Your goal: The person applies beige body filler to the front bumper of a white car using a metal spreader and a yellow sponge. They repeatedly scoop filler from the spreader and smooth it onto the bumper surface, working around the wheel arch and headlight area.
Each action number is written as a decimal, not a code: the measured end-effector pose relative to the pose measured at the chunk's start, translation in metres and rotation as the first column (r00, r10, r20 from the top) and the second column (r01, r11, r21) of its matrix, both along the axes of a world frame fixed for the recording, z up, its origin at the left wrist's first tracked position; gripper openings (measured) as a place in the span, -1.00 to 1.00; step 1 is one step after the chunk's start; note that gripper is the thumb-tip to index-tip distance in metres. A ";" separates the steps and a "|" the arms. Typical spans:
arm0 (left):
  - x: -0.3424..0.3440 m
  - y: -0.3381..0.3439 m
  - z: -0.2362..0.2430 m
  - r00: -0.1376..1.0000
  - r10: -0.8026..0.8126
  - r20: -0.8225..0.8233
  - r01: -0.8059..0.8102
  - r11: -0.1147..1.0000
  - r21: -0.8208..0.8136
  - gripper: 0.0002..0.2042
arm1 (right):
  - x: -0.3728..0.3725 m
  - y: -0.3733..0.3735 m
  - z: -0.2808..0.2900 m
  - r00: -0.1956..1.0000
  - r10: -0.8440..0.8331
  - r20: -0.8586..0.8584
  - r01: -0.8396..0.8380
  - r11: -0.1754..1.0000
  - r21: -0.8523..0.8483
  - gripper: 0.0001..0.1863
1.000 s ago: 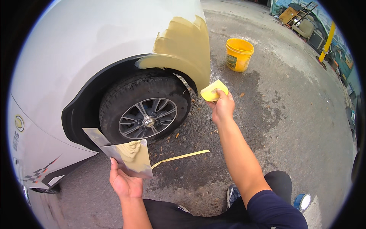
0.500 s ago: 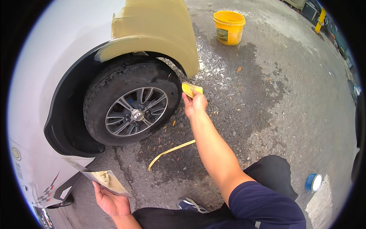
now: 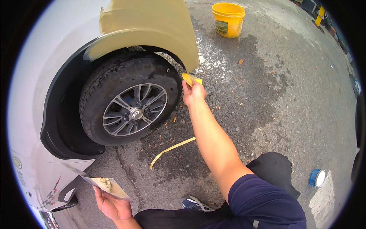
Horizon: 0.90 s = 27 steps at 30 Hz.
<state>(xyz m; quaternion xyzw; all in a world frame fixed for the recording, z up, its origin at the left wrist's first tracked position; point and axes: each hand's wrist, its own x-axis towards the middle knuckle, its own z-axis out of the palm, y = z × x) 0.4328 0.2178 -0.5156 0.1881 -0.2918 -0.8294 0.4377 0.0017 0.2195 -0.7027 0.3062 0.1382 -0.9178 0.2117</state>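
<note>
My right hand (image 3: 194, 92) grips a flexible yellow spreader (image 3: 191, 78) at the lower right end of the filler-coated wheel arch (image 3: 152, 26); whether it touches the panel is unclear. Below the arch is the car's tyre (image 3: 93, 105) with an alloy wheel (image 3: 135, 113). My left hand (image 3: 114, 206) holds thin metal plates (image 3: 118, 191) low at the left, carrying a lump of beige filler (image 3: 105, 184). The fingers partly hide behind the plates.
A yellow bucket (image 3: 228, 23) stands behind on the stained pavement (image 3: 289, 114). A strip of pale tape (image 3: 171, 149) lies near the tyre, and a blue round can or roll (image 3: 316, 178) sits at the right. My bent knee (image 3: 270, 171) is below my right arm.
The view has shifted, bringing the car panel closer. My right hand has moved with the spreader toward the arch's lower end; my left hand with the plates has dropped lower and leftward in view.
</note>
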 end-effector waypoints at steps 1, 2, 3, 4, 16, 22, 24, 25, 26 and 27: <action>-0.001 0.000 0.000 1.000 0.017 0.010 -0.017 1.000 -0.003 -0.65 | 0.001 0.000 0.001 1.000 -0.007 -0.011 0.007 1.000 -0.015 -0.66; -0.001 0.000 0.000 1.000 0.009 0.010 -0.009 1.000 -0.004 -0.65 | 0.002 0.001 0.001 1.000 -0.014 -0.011 0.014 1.000 -0.027 -0.66; -0.002 0.001 0.000 1.000 0.001 0.010 -0.001 1.000 -0.006 -0.65 | 0.003 0.001 0.002 1.000 -0.026 -0.008 0.026 0.999 -0.034 -0.66; -0.003 0.001 0.001 1.000 -0.006 0.011 0.006 1.000 -0.008 -0.66 | 0.006 0.002 0.002 1.000 -0.025 -0.018 0.023 0.998 -0.066 -0.66; -0.009 0.008 0.004 1.000 -0.003 0.008 0.003 0.999 0.036 -0.66 | 0.017 0.009 0.027 0.996 -0.091 0.007 0.091 0.987 -0.131 -0.63; -0.006 0.009 0.003 0.997 0.063 0.037 -0.064 0.997 0.043 -0.67 | 0.024 0.006 0.051 0.993 -0.106 -0.059 0.100 0.991 -0.089 -0.65; -0.005 0.009 0.002 0.994 0.077 0.071 -0.079 0.997 0.025 -0.67 | 0.026 0.003 0.060 0.991 -0.109 -0.074 0.106 0.993 -0.042 -0.66; -0.005 0.009 0.002 0.993 0.090 0.081 -0.092 0.995 0.023 -0.67 | 0.027 0.001 0.065 0.986 -0.101 -0.133 0.102 0.995 0.003 -0.67; -0.005 0.008 0.002 0.991 0.097 0.090 -0.099 0.995 0.019 -0.67 | 0.028 -0.002 0.070 0.980 -0.090 -0.178 0.102 0.993 0.058 -0.68; -0.005 0.008 0.002 0.990 0.105 0.098 -0.107 0.994 0.017 -0.67 | 0.029 -0.003 0.076 0.971 -0.075 -0.226 0.103 0.988 0.112 -0.68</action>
